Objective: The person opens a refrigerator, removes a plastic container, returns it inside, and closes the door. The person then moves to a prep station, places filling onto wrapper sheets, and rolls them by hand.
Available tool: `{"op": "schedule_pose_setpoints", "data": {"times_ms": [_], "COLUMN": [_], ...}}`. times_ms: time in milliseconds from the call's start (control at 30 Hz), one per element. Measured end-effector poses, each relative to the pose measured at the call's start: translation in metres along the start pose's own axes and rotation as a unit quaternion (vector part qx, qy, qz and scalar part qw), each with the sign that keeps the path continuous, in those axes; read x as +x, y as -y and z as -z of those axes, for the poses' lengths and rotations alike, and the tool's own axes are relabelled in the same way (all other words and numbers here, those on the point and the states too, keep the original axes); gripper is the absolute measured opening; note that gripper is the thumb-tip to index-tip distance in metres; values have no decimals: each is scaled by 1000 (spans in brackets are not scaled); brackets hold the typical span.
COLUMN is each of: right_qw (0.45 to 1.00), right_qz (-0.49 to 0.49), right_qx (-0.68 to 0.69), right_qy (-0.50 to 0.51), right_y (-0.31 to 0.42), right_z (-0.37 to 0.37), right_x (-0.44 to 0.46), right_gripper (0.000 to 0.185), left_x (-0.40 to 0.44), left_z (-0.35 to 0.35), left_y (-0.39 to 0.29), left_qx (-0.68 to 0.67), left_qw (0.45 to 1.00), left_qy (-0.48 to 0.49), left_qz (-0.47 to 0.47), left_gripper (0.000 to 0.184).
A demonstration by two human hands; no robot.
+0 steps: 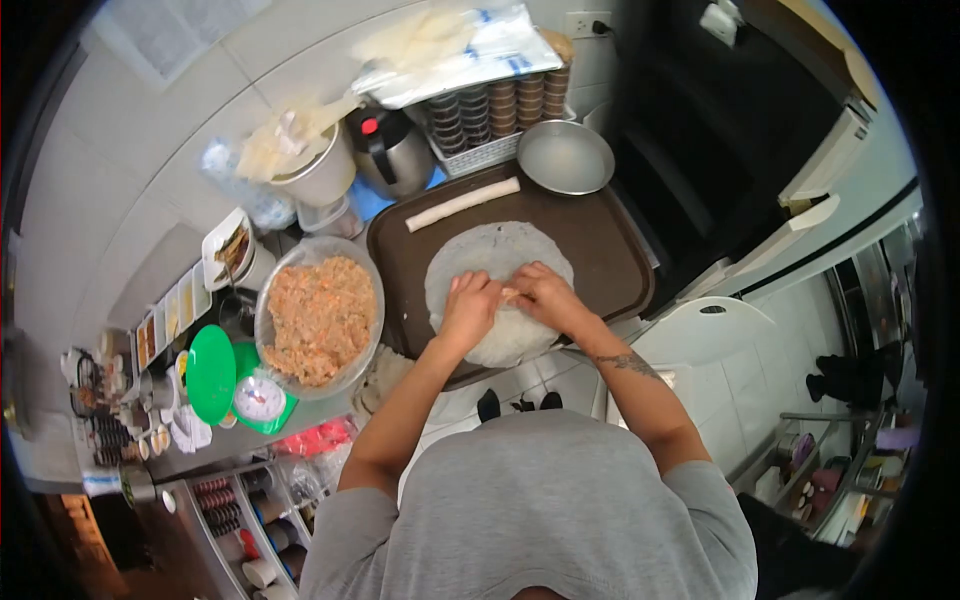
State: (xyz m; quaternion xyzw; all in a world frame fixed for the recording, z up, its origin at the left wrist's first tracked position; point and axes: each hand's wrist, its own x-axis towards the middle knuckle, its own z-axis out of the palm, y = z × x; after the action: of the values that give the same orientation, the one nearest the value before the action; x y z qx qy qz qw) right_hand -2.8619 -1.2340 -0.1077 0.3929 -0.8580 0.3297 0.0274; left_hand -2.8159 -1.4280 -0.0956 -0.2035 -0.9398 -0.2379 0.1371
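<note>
A round, translucent rice paper wrapper (500, 250) lies flat on a brown tray (610, 240). Near its middle sits a small portion of orange-pink filling (511, 294), mostly hidden by my fingers. My left hand (469, 308) is at the filling's left end, fingers bent and close together. From the right, my right hand (548, 299) closes its fingers around the other end. One finished white roll (463, 204) rests along the far edge of the tray. To the left stands a clear bowl (376, 335) heaped with the same ground filling (320, 315).
A metal pan (566, 158) of liquid overlaps the tray's far right corner. Behind the tray are a steel thermos jug (400, 160) and a white basket (482, 157) of stacked containers. A green scale (262, 400) stands left of the bowl; a dark appliance (720, 140) is at right.
</note>
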Motion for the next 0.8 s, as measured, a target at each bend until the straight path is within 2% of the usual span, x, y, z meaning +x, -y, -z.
{"op": "schedule_pose_setpoints", "data": {"times_ms": [33, 133, 200, 267, 333, 400, 467, 533, 567, 667, 767, 800], "right_qw": [1000, 1000, 994, 996, 999, 1000, 998, 992, 1000, 999, 993, 994], "right_qz": [0, 2, 12, 33, 4, -4, -4, 4, -25, -36, -30, -20], "right_qx": [-5, -8, -13, -20, -34, -25, -25, -30, 8, 6, -37, -39], "right_qy": [28, 7, -105, -86, 4, -19, -63, -122, -15, 6, -110, -101], "right_y": [-12, 5, 16, 10, -10, -4, 2, 6, -7, -12, 9, 13], "right_z": [-3, 14, 17, 7, -15, -10, 0, 6, 4, 5, 13, 11], "right_x": [-3, -4, -3, 0, 2, -2, -9, -15, -14, -14, -15, -13], "right_gripper": [61, 54, 41, 43, 48, 40, 34, 29, 40, 43, 30, 31], "left_x": [1, 0, 7, 6, 7, 7, 7, -1, -6, -11, -7, -9], "left_z": [-9, -6, 10, 0, -12, -5, 18, 14, 12, 10, 31, 28], "left_y": [0, 9, -12, -3, 3, 6, -17, -3, 5, 18, -10, -3], "left_qx": [16, -50, -35, 9, 35, 8, 10, 18, 25, 1, 36, 28], "left_qw": [1000, 998, 997, 1000, 996, 997, 999, 1000, 999, 999, 997, 999], "left_qy": [11, -10, -73, 10, 76, 77, -33, 11, 31, 45, -62, -30], "left_qz": [-7, -25, -4, -26, -7, -28, -34, -14, 1, -17, -14, -8], "left_gripper": [16, 22, 23, 23, 26, 25, 23, 24, 25, 26, 23, 24]}}
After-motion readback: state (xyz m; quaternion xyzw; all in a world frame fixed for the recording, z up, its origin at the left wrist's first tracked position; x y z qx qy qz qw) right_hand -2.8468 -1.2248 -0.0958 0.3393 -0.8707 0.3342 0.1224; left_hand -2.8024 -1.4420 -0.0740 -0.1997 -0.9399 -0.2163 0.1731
